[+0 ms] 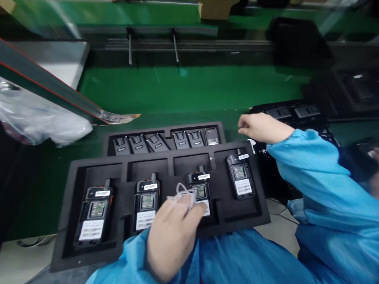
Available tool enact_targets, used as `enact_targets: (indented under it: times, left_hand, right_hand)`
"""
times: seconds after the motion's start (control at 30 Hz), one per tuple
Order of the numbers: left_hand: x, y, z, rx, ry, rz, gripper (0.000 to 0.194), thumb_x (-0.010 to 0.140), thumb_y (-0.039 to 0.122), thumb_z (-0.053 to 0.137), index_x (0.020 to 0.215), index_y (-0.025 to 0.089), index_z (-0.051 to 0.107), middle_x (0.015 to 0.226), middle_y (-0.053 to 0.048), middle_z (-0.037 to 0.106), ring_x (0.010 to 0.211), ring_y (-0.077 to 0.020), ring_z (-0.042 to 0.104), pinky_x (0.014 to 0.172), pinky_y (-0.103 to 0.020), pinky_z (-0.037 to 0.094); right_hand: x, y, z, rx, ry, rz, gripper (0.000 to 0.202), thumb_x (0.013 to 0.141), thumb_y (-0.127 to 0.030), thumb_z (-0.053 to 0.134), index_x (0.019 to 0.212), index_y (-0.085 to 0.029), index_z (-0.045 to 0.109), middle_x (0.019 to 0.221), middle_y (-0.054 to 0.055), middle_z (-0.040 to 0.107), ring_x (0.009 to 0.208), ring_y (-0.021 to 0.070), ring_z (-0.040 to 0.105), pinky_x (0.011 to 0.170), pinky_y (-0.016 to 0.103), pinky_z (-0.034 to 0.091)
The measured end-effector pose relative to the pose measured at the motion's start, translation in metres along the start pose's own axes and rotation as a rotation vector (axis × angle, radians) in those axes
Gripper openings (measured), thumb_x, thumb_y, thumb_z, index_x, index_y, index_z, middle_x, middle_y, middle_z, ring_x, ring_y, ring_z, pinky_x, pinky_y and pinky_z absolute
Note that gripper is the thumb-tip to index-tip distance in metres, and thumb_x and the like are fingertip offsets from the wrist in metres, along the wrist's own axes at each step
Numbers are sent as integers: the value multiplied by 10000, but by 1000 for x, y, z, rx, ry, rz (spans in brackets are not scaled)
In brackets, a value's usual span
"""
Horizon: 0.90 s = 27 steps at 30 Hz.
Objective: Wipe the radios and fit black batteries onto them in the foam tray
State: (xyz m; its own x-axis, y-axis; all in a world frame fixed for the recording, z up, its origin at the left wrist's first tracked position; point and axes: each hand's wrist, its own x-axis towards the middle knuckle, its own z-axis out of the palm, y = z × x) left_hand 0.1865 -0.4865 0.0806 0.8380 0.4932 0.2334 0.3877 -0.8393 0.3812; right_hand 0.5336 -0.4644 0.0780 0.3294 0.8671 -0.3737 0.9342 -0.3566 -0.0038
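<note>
My left hand (177, 230) is closed around a bundle of thin white cords (185, 194), over the front foam tray (168, 157). Several black radios lie in this tray, backs up with white labels; one radio (148, 202) is left of the hand and another (200, 189) is partly behind its fingertips. The tray's right compartment holds one more radio (241, 175). My right hand (262, 127) is above the bench, right of the rear foam tray (194, 127), its fingers curled together; anything between them is too small to tell. Several battery packs (158, 142) sit in the rear tray.
More black trays with devices (280, 112) stand at the right. A metal post (53, 85) slants across the left, beside a clear plastic bag (44, 118). A cardboard box (214, 10) is at the back. Part of another person's hand (375, 173) shows at the right edge.
</note>
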Motion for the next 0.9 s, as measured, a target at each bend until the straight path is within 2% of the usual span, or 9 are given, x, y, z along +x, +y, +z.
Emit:
enact_targets:
  times: [0.1, 0.17, 0.3, 0.43, 0.53, 0.63, 0.73, 0.8, 0.9]
  left_hand:
    - [-1, -14, -6, -31, -24, -33, 319, 862, 41, 368, 953, 192, 634, 923, -53, 628, 879, -188, 561, 813, -335, 460]
    - [-1, -20, -6, -54, -64, -35, 298, 871, 62, 376, 998, 169, 624, 955, -61, 623, 907, -189, 559, 834, -340, 461]
    - [-6, -23, -5, -69, -111, -37, 226, 886, 186, 490, 1080, 182, 607, 971, -53, 618, 921, -197, 563, 866, -357, 455]
    - [-17, -24, -1, -19, -112, -22, 251, 878, 268, 545, 1112, 220, 623, 940, -45, 622, 881, -197, 575, 845, -349, 460]
    - [-23, -24, 4, -3, -96, -10, 236, 875, 274, 552, 1084, 229, 651, 912, -47, 626, 849, -193, 582, 824, -336, 465]
    - [-24, -24, 8, -29, -63, -12, 204, 874, 207, 544, 1025, 244, 676, 890, -42, 629, 831, -182, 581, 825, -327, 463]
    - [-24, -25, 5, -144, -27, -67, 252, 872, 114, 506, 999, 254, 674, 870, -27, 626, 840, -161, 574, 837, -307, 451]
    - [-24, -26, 0, -343, -63, -183, 248, 873, 110, 504, 1014, 246, 657, 830, -12, 616, 788, -132, 561, 779, -265, 453]
    - [-24, -27, -10, -778, -114, -495, 193, 881, 192, 532, 1039, 230, 636, 721, 8, 543, 647, -83, 496, 604, -192, 417]
  right_hand:
    - [-16, 29, 23, -10, -95, 43, 259, 798, -270, 554, 1037, -176, 593, 909, 67, 654, 821, 195, 599, 735, 290, 423]
    - [-22, 34, 38, -6, -110, 51, 304, 800, -253, 550, 1087, -154, 563, 938, 94, 638, 831, 197, 593, 743, 286, 414]
    - [-29, 21, 59, 31, -94, 44, 282, 847, -241, 481, 1102, -129, 524, 956, 124, 573, 694, 154, 560, 680, 273, 397]
    - [-30, 14, 69, 87, -46, -14, 167, 880, -271, 446, 926, -142, 543, 896, 97, 540, 629, 123, 512, 624, 256, 376]
    - [-33, 24, 63, 121, 45, -34, 84, 852, -216, 487, 822, -147, 524, 891, 101, 557, 761, 150, 539, 704, 261, 385]
    - [-48, 33, 42, 179, 269, 50, 56, 846, -194, 508, 864, -158, 470, 1013, 123, 586, 933, 187, 548, 807, 296, 382]
    - [-79, 22, 18, 627, 458, 107, 159, 849, -275, 569, 880, -188, 440, 962, 82, 628, 862, 164, 593, 745, 286, 422]
    - [-102, 1, 9, 1000, 361, 76, 198, 835, -327, 612, 869, -194, 469, 830, 39, 620, 710, 128, 587, 624, 247, 422]
    - [-123, -36, 13, 1339, 31, 0, 196, 837, -349, 621, 904, -196, 518, 731, -9, 550, 598, 81, 504, 542, 212, 379]
